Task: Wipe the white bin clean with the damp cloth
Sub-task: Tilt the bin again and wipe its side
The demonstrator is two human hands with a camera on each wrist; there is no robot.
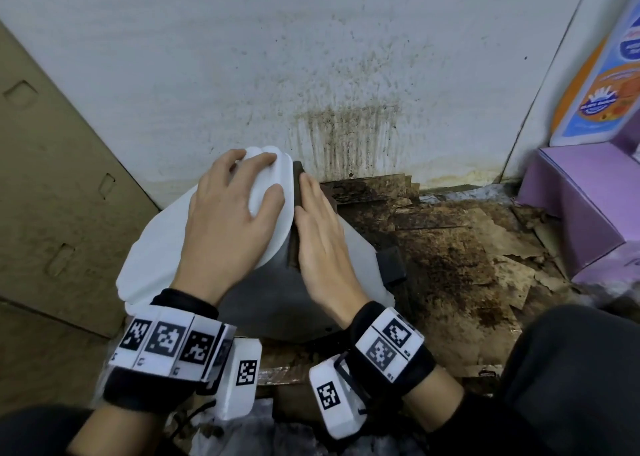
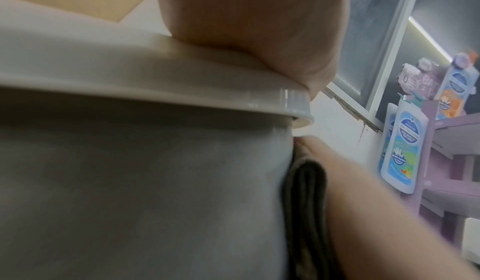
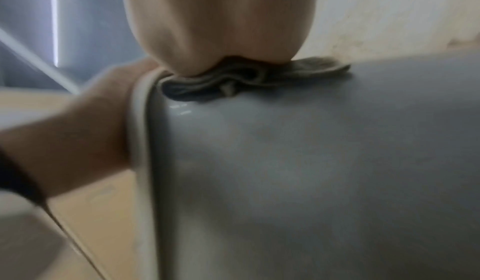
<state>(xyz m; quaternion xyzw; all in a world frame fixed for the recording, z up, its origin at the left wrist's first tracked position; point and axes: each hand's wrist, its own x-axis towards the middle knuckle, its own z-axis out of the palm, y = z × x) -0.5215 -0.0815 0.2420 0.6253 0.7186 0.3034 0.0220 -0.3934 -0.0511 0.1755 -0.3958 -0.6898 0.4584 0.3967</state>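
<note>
The white bin (image 1: 270,292) leans tilted in front of me, its grey-shadowed side facing up and its white lid (image 1: 156,247) to the left. My left hand (image 1: 228,213) rests spread on the domed lid, fingertips near its far edge; the palm (image 2: 246,37) lies on the lid rim. My right hand (image 1: 322,240) lies flat with straight fingers on the bin's side. It presses a dark folded cloth (image 1: 297,192) against the wall just under the lid. The cloth (image 2: 306,202) shows bunched under that hand, and again as folds (image 3: 233,83) on the bin's wall (image 3: 311,161).
A brown cardboard box (image 1: 52,195) stands close on the left. The white wall (image 1: 346,126) behind is streaked with dirt. Torn, stained cardboard (image 1: 450,247) covers the floor to the right. A purple display stand (image 1: 571,195) with bottle-shaped cutouts (image 1: 602,74) fills the right corner.
</note>
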